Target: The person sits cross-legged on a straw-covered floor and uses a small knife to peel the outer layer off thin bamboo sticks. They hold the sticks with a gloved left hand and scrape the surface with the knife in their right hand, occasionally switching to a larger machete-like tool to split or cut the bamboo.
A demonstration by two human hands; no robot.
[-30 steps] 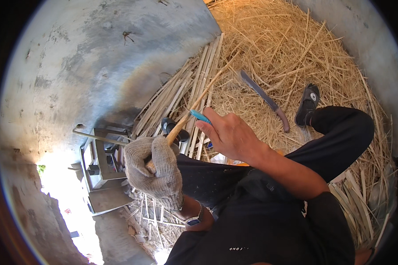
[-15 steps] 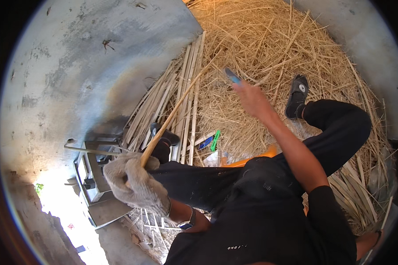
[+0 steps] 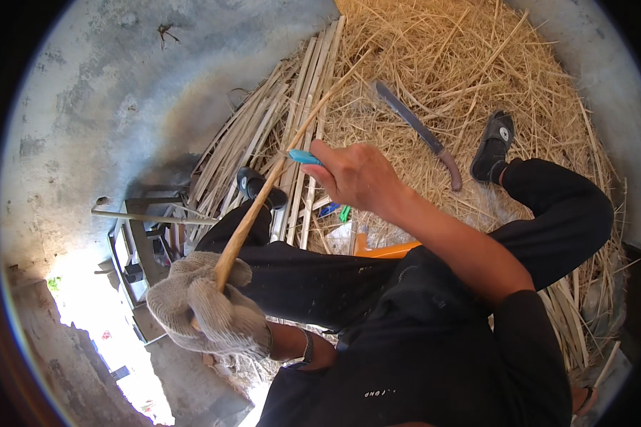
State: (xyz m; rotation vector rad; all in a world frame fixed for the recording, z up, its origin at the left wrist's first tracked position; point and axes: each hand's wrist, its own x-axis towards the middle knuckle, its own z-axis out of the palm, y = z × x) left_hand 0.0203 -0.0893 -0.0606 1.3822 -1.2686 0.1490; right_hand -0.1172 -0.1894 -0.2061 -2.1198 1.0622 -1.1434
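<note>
A beige knitted glove covers my left hand [image 3: 203, 302], which is closed around the thick lower end of a long tapering wooden stick [image 3: 269, 186]. The stick slants up and away to the right, its thin end over the straw. My bare right hand [image 3: 356, 176] grips a small blue-handled knife [image 3: 304, 156], with its tip at the middle of the stick. Most of the knife's handle is hidden in my fingers. Beyond my right hand, a machete [image 3: 417, 128] with a brown handle lies on the straw.
Loose straw [image 3: 463, 57] covers the floor ahead. Long pale strips [image 3: 253, 135] lie along the left wall [image 3: 92, 114]. An orange plastic piece [image 3: 388, 250] is between my legs. Another person's hand [image 3: 584, 401] with a dark wristband shows at the lower right.
My right hand has come left and nearer with the knife, from over the straw to the stick. The machete, mostly hidden behind that hand before, now shows fully. The view has shifted slightly.
</note>
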